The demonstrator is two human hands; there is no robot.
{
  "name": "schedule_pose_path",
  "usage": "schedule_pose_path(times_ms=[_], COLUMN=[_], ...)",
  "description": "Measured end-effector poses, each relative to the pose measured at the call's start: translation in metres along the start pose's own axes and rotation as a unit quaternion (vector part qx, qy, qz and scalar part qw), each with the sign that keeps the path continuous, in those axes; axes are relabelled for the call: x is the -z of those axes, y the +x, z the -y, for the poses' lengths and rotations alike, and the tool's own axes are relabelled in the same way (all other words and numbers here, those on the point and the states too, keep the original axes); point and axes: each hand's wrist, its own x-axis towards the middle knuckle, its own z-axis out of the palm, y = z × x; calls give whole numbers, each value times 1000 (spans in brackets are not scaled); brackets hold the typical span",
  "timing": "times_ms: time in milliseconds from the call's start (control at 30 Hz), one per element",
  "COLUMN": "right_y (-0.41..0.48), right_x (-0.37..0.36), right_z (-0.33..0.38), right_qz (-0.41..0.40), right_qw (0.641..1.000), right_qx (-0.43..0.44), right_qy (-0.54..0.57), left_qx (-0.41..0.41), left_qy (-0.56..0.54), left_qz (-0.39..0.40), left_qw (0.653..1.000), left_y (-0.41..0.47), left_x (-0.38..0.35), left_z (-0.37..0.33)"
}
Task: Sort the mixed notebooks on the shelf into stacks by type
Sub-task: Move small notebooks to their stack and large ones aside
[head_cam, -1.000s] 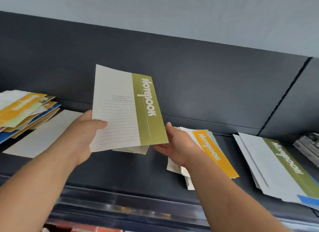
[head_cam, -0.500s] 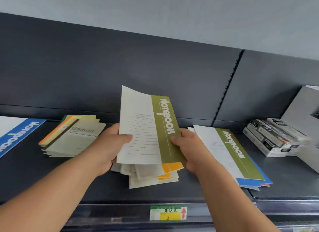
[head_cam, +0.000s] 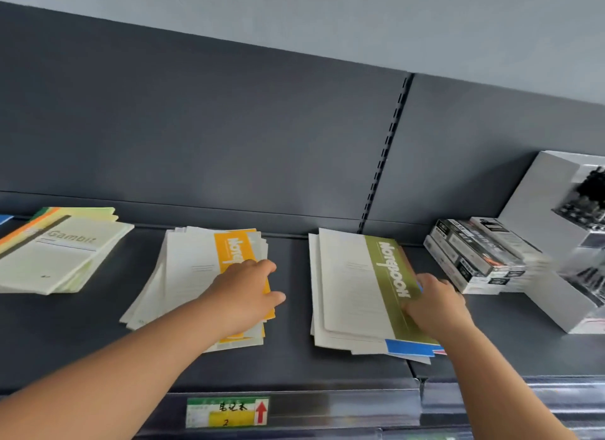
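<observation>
Notebooks: the green notebook [head_cam: 389,276] lies on the pile under my right hand [head_cam: 435,305]; half a second ago both my hands held it raised.
Meaning: one more is sorted, I judge.
Left hand [head_cam: 245,295]: well apart from the right, palm down on the orange-topped pile [head_cam: 229,243].
Right hand: thumb on top, pinching the green notebook's right edge.
Beyond left hand: Gambit stack [head_cam: 62,253].

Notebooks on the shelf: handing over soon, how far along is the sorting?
Done: Gambit stack sits apart, left. In hand: right hand grips the green notebook atop the right pile; left hand rests on the orange-topped pile. Left: a blue cover sits beneath the green.
</observation>
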Motion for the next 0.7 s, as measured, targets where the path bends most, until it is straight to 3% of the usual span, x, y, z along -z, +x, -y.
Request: schedule_pose_path(times_ms=[100,333,700], right_y=[-8,-42,-135], right_x=[1,-8,-52], right_z=[18,99,270], right_qz=[-33,-68,-28], right_qw=[997,968,893], right_qx=[28,234,447], right_qy=[-60,-56,32], left_qx=[-17,-33,115], left_qy=[74,134,131], left_qz=[-24,-117,-232], left_qw=[997,984,957], left_y=[3,-11,-107], left_x=[1,30,120], left_z=[1,25,166])
